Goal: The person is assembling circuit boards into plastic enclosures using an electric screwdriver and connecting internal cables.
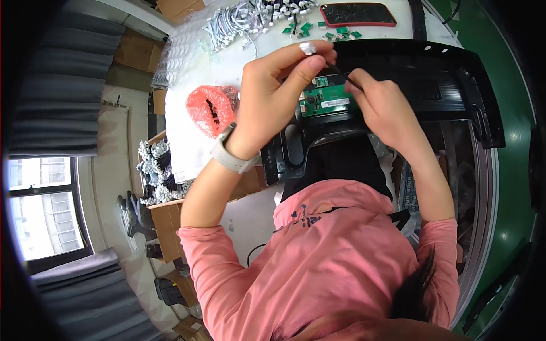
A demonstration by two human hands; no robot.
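The left hand (281, 91) reaches in with its fingers curled and the thumb and forefinger pinched together at about 1 o'clock from the wrist, closed on a thin dark cable (336, 69) just above the green circuit board (325, 101). A silver ring shows on one finger and a pale grey watch (230, 154) wraps the wrist. The right hand (382, 101) sits at 3 o'clock from the left one, fingers folded and closed on the other end of the same thin cable; what else, if anything, it grips cannot be told. The circuit board lies between the two hands, partly covered by them, set into a black plastic housing (432, 74) that spreads toward 2 o'clock.

At 9 o'clock from the left hand a red bubble-wrap bundle (211, 109) rests on the white table (187, 142). At 12 o'clock lie a heap of white cable connectors (250, 14), a few small green boards (335, 33) and a phone in a red case (357, 14). At 8 o'clock a cardboard box (165, 219) holds more white-tipped cables. The person wears a pink long-sleeved top (324, 261).
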